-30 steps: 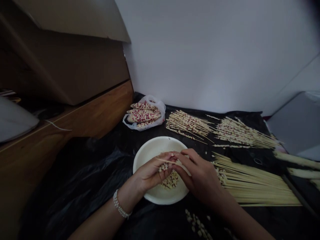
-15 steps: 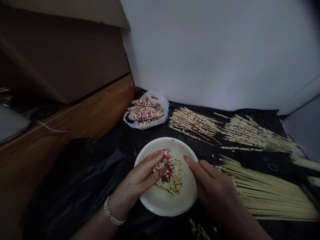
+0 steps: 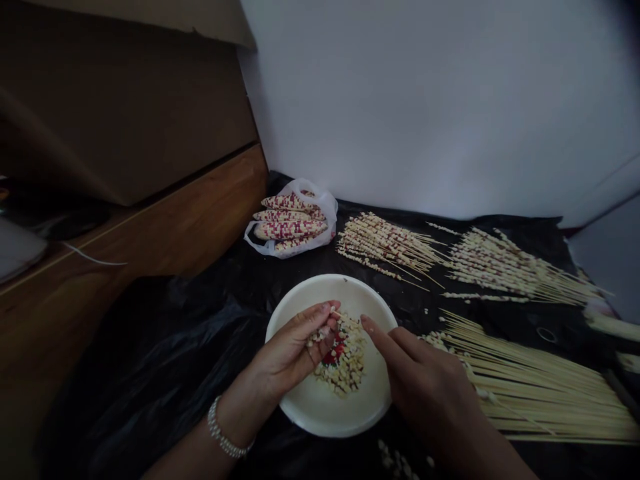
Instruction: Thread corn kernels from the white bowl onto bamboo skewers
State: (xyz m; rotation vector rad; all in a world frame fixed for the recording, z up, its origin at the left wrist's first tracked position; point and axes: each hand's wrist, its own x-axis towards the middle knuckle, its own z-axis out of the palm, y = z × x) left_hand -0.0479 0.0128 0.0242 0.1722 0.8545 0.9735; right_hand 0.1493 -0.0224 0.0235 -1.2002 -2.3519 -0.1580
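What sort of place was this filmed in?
Probably a makeshift work corner indoors, perhaps in a home: a black plastic sheet spread beside a white wall, a large cardboard box at left, and a bowl of corn kernels.

Single head-worn camera; faces forward and down; bowl (image 3: pixel 345 416) close below; wall (image 3: pixel 425 113) beyond.

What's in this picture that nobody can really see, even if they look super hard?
All in the head view:
- How many kernels the left hand holds: its curled fingers cover some.
- Most of the thin stick: the right hand hides it.
- The bowl's whole red pattern: loose kernels cover part.
- The big box's full shape: the picture's edges cut it off.
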